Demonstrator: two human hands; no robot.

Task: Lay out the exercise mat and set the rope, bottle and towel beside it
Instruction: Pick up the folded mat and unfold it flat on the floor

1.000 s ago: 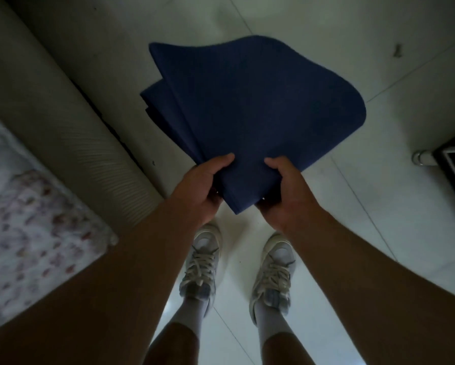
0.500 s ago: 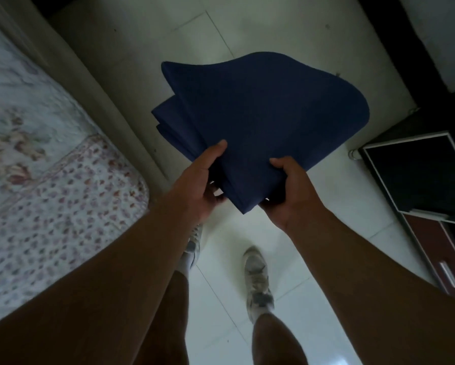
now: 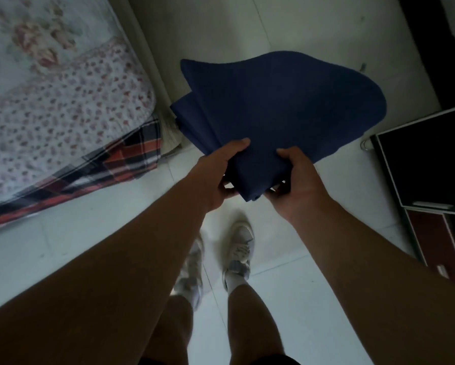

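Note:
A folded dark blue exercise mat point(image 3: 281, 106) hangs in the air in front of me, its several layers fanned out to the left. My left hand point(image 3: 216, 177) grips its near corner from the left, thumb on top. My right hand point(image 3: 297, 183) grips the same corner from the right, thumb on top too. The mat's far end bulges up and away from me, above the white tiled floor point(image 3: 313, 272). No rope, bottle or towel shows in the head view.
A bed with a floral quilt point(image 3: 57, 106) and a red plaid sheet point(image 3: 131, 156) fills the left side. A dark low cabinet point(image 3: 429, 159) with a reddish drawer point(image 3: 432, 241) stands at the right. My feet in white sneakers point(image 3: 238, 248) stand on the tiles below.
I have walked and turned: the bed has slid further into view on the left and the cabinet on the right. Both hands keep the same grip on the mat.

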